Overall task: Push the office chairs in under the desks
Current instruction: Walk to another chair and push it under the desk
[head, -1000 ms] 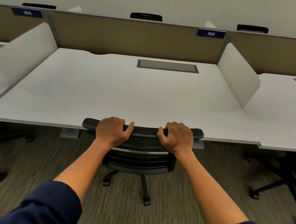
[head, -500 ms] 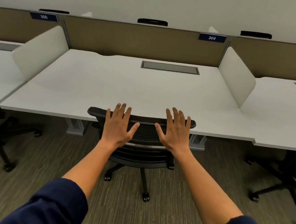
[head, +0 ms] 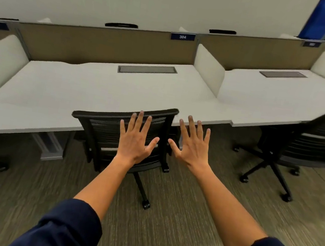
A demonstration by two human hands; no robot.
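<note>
Black mesh covers the back of the office chair (head: 121,135) that stands at the front edge of the white desk (head: 90,93), its seat under the desktop and the top of its backrest reaching just above the desk edge. Both hands are held flat with all fingers spread wide and they grasp nothing. The left hand (head: 136,140) is seen in front of the right part of the backrest, palm turned away toward the mesh; from this view I cannot tell if the palm touches the chair or is only near it. The right hand (head: 193,146) is just beside the chair, to the right of the backrest frame, in front of the desk edge and the floor, and it touches nothing. Both forearms are stretched forward and almost straight, with dark blue sleeves (head: 61,228) pushed up to the elbows. The two thumbs point toward each other, with a small gap between them. At the neighbouring desk (head: 266,96) on the right, a second black chair (head: 305,148) stands turned at an angle, its wheeled base out on the grey-brown carpet (head: 195,222) and its back away from the desk edge. A small blue label with the number 304 (head: 182,36) is on the brown partition (head: 105,49) behind the desk.
</note>
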